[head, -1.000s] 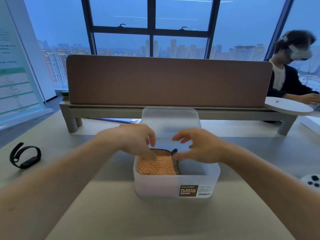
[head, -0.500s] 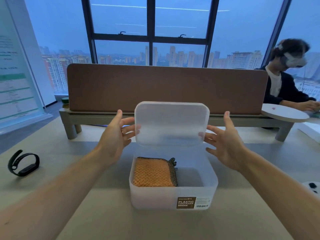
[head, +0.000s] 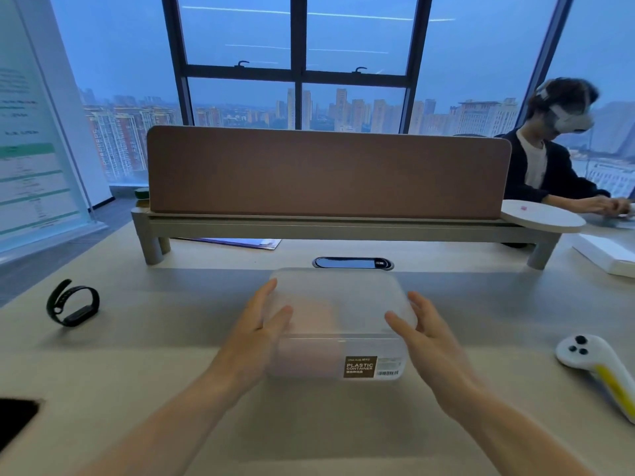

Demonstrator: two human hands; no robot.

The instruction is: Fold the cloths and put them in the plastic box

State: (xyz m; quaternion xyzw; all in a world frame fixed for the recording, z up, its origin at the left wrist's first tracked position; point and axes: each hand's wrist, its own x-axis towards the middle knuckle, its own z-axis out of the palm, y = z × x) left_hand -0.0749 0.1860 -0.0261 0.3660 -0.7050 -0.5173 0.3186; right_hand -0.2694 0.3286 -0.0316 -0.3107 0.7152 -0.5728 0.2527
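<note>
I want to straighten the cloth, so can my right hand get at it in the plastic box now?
Probably not. The lid covers the plastic box, with the cloth only a pink blur beneath it. The right hand rests against the lid's edge; the lid would have to come off first.

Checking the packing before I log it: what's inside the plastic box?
The lid is on the plastic box. Through the frosted plastic a blurred pinkish-orange patch shows in the left half, apparently cloth. Its folds and the number of cloths are hidden.
</note>
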